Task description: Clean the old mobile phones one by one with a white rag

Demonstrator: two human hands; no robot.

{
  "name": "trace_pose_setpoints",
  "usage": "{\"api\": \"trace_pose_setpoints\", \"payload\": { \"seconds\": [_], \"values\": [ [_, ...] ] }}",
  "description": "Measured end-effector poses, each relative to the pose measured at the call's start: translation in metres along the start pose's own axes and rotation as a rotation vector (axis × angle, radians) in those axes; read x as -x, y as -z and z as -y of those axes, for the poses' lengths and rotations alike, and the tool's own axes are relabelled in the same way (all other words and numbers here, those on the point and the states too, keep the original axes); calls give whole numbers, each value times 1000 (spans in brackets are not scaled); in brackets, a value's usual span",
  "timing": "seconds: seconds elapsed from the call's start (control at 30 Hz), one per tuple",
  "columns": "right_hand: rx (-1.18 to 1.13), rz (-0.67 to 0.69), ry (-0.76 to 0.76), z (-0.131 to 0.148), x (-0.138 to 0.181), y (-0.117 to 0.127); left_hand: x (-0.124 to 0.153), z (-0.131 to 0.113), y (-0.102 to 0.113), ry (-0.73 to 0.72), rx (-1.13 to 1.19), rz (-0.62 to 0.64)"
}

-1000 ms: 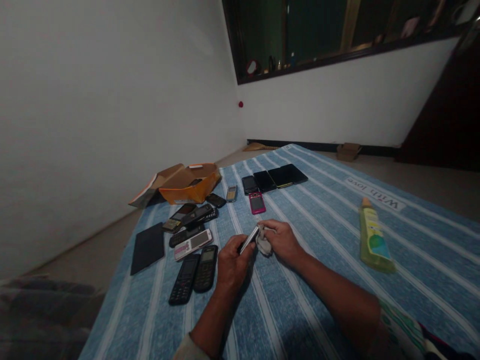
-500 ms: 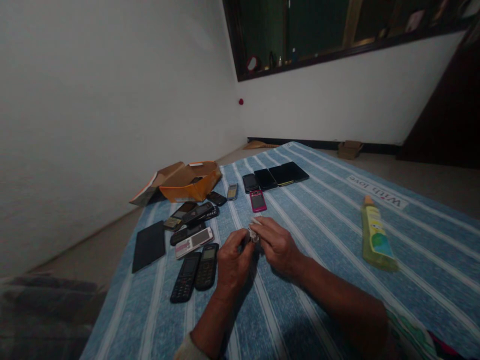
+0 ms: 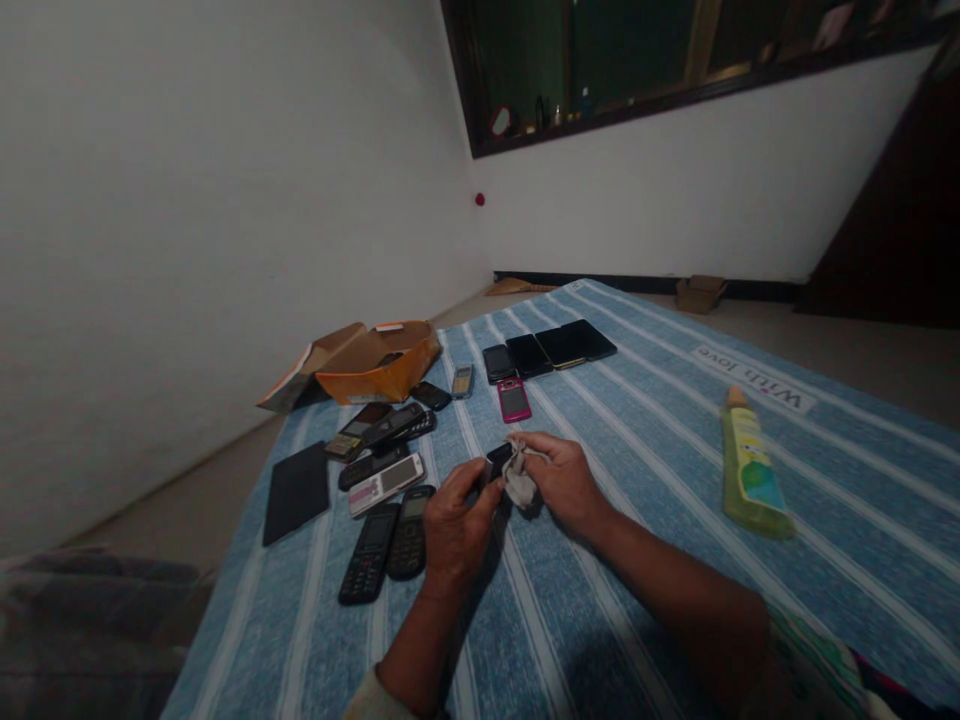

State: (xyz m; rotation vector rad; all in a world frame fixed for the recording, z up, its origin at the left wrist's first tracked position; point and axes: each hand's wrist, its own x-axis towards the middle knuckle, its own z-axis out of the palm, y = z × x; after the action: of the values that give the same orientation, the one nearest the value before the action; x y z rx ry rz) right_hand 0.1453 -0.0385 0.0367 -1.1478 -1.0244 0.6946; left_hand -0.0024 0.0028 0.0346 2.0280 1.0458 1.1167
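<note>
- Gripping w/ left hand [image 3: 459,515], btwn thumb & fingers: small dark phone w/ pale edge [image 3: 499,458], tilted, far end aimed away from body.
- Pinching w/ right hand [image 3: 566,485]: crumpled greyish-white rag [image 3: 519,482], bunched right at phone's side; can't tell if touching.
- Both hands close tog., w/ phone & rag btwn, over blue white-striped fabric cover [image 3: 637,500].
- Nearest left hand: two blk keypad phones side by side, longer one [image 3: 369,555] on L, rounder one [image 3: 409,540] on R, partly hidden by the hand.
- Just beyond: white-and-pink keypad phone [image 3: 387,484], plus a loose cluster of dark phones [image 3: 390,430], some overlapping.
- Far L of those: flat matte-blk rectangle [image 3: 297,492].
- Behind cluster: open orange-and-brown cardboard box [image 3: 375,383], w/ small dark item inside, too dim to ID.
- Ahead of hands: pink-framed phone [image 3: 514,400], lying below a row of blk glossy slabs [image 3: 529,355]; small silvery keypad phone [image 3: 463,380] to L.
- Well apart on R, lying on its side: clear bottle of yellow-green liquid [image 3: 754,470], nr "With love" print [image 3: 754,378].
</note>
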Motion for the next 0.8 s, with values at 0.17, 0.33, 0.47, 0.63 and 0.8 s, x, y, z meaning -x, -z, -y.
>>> {"api": "trace_pose_setpoints", "payload": {
  "seconds": [0.17,0.33,0.47,0.63,0.8],
  "values": [
    [-71,5,-60,3,4,-7,0,-4,-1,57,71,-40],
    [-45,70,-83,-7,7,-9,-1,-7,-2,138,132,-59],
    [7,121,-49,-15,10,-11,-1,-5,-3,205,191,-80],
    [88,126,-23,-15,8,-10,-2,-3,-5,245,252,-102],
    [135,71,42,-11,6,-8,-2,-8,-6,180,201,-89]
  ]
}}
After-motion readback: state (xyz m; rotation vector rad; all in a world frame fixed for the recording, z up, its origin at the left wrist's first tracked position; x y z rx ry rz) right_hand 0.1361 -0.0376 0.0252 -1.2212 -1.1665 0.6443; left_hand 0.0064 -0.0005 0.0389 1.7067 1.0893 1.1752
